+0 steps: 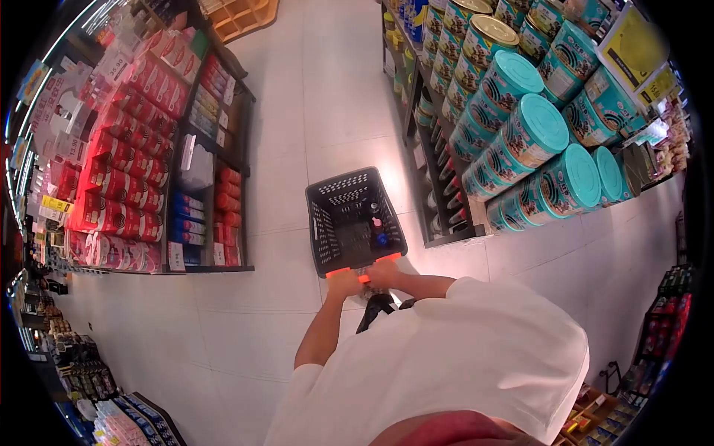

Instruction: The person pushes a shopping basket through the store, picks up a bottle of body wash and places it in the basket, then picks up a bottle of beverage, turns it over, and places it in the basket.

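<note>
My left hand (343, 283) is wrapped round the orange handle (364, 279) of a black basket (321, 223), at its left part. Just to the right, my right hand (384, 274) grips the same handle. The perforated basket is in front of my body, above the floor. Inside it, toward the right side, lie a few small items, one pink (377, 222) and one blue (382, 239); what they are is too small to tell.
Red packages (123, 189) fill a dark shelf unit on the left. Turquoise tubs (544, 123) are stacked on a shelf at the right. Pale tiled floor (279, 134) runs between them. A wooden rack (236, 18) stands at the far end.
</note>
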The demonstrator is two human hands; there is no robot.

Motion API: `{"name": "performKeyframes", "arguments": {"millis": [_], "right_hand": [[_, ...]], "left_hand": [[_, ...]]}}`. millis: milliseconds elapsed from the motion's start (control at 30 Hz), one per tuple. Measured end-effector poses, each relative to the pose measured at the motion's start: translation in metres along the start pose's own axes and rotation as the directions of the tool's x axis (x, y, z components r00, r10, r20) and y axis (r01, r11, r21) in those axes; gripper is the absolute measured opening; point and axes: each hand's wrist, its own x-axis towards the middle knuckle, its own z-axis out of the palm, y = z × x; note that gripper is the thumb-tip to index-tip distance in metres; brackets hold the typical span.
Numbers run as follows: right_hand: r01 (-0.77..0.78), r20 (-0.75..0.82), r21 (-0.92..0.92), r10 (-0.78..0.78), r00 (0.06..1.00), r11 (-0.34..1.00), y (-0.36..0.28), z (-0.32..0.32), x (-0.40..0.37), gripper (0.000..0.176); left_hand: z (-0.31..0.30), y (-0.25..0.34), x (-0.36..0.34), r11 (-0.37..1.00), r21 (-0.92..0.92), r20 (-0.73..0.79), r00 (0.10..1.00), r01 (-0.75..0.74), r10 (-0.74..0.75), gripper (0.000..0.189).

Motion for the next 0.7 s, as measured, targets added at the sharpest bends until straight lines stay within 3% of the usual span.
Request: {"name": "performKeyframes", "arguments": {"millis": [100, 200, 433, 500, 700], "right_hand": [[-0.038, -0.05, -0.015, 0.037, 0.998, 0.999, -0.004, -0.024, 0.019, 0.028], [-0.034, -0.143, -0.015, 0.032, 0.989, 0.999, 0.013, -0.014, 0.046, 0.03], [-0.012, -0.284, -0.048, -0.002, 0.959, 0.999, 0.049, -0.015, 0.1, 0.031], [-0.043, -0.282, -0.029, 0.033, 0.959, 0.999, 0.055, -0.028, 0.112, 0.03], [-0.101, -0.204, 0.019, 0.102, 0.974, 0.995, 0.071, -0.083, 0.147, 0.027]], "left_hand": [[-0.04, -0.004, 0.008, 0.996, -0.038, 0.004, 0.997, 0.079, -0.079, 0.036], [-0.041, -0.022, 0.033, 1.0, 0.0, -0.113, 0.994, -0.002, 0.002, 0.037], [-0.106, -0.026, 0.07, 0.993, 0.089, -0.048, 0.996, -0.074, 0.079, 0.039], [-0.12, -0.031, 0.087, 0.998, 0.054, 0.012, 0.999, -0.032, 0.031, 0.045], [-0.168, -0.04, 0.129, 0.998, 0.062, 0.052, 0.999, -0.007, 0.004, 0.04]]}}
